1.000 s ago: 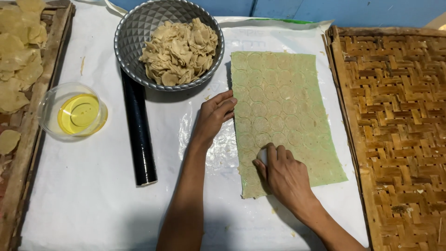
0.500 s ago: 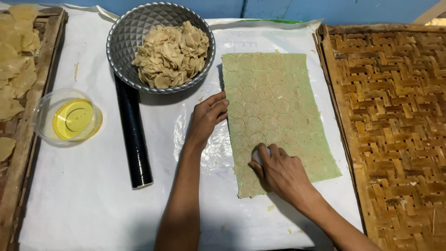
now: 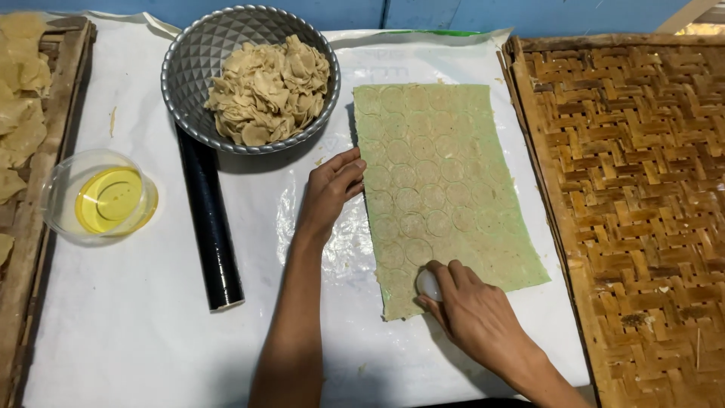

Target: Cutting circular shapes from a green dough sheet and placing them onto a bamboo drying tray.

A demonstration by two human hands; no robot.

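Observation:
A thin green sheet of dough (image 3: 442,181) lies flat on the white-covered table, marked all over with round cut outlines. My right hand (image 3: 472,310) is shut on a small round clear cutter (image 3: 429,285), pressed on the sheet's near left corner. My left hand (image 3: 332,189) rests open and flat on the plastic film beside the sheet's left edge, fingertips touching the dough.
A grey metal bowl (image 3: 189,68) of beige dough pieces stands at the back. A black rolling pin (image 3: 210,227) lies left of my left arm. A clear bowl of yellow oil (image 3: 102,200) is further left. Woven bamboo trays sit at the right (image 3: 642,211) and far left (image 3: 30,211).
My right hand has shifted the cutter a little nearer along the sheet's left edge. The left hand stays at the sheet's edge. The view shifted slightly.

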